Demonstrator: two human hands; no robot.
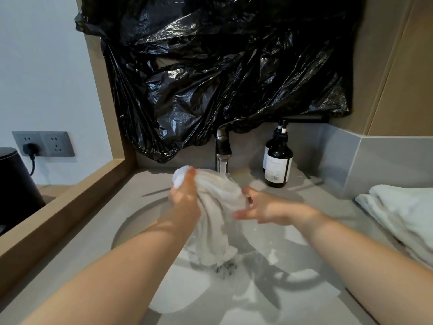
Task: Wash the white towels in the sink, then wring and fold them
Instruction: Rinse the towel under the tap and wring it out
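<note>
A wet white towel [216, 207] hangs bunched over the round sink [131, 221], its top under the water running from the tap [223, 146]. My left hand [184, 195] grips the towel's upper end, fingers curled round it. On the towel's right side, my right hand [262, 208] touches the cloth with thumb and fingers spread. The towel's lower end dangles near the drain [225, 269]. More white towels [403, 212] lie piled on the counter at the right.
A dark pump bottle [277, 160] stands right of the tap. Black plastic sheeting [222, 66] covers the wall behind the sink. A wooden ledge [58, 207] borders the left, with wall sockets [44, 143] and a dark appliance [14, 184] beyond it.
</note>
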